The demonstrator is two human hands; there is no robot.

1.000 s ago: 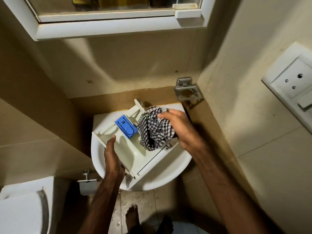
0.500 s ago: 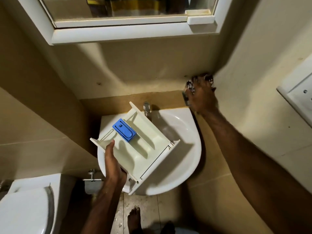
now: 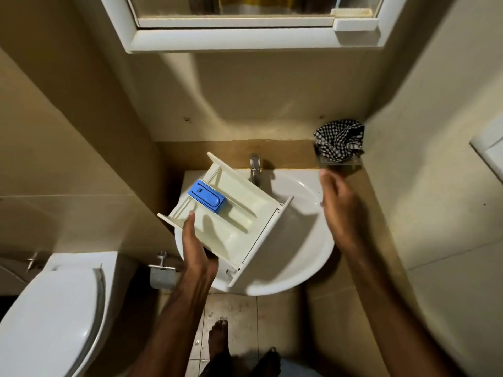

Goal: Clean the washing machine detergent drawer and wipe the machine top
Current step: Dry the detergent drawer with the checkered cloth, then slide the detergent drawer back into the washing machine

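The detergent drawer (image 3: 234,213) is held tilted over the white washbasin (image 3: 299,268), its long axis running diagonally from upper left to lower right, open side up. The left hand (image 3: 194,248) holds it at its near left edge: the thumb lies on the inner floor of the drawer, and the fingers go underneath (they are hidden, so how they curl cannot be told). A blue insert (image 3: 207,196) sits in the drawer's left compartment, near the thumb.

The right hand (image 3: 339,210) hangs above the right rim of the basin with its grip loose, fingers relaxed and holding nothing; it is blurred. It touches neither the drawer nor the cloth.

The checked cloth (image 3: 339,144), black and white, is bunched up in a small metal holder (image 3: 340,161) fixed in the corner of the wall, just beyond the right hand's fingertips.

A tap (image 3: 255,170) stands at the back of the basin, just beside the drawer's far end. A white toilet (image 3: 51,314) is at lower left, and bare feet (image 3: 219,338) stand on the tiled floor below.
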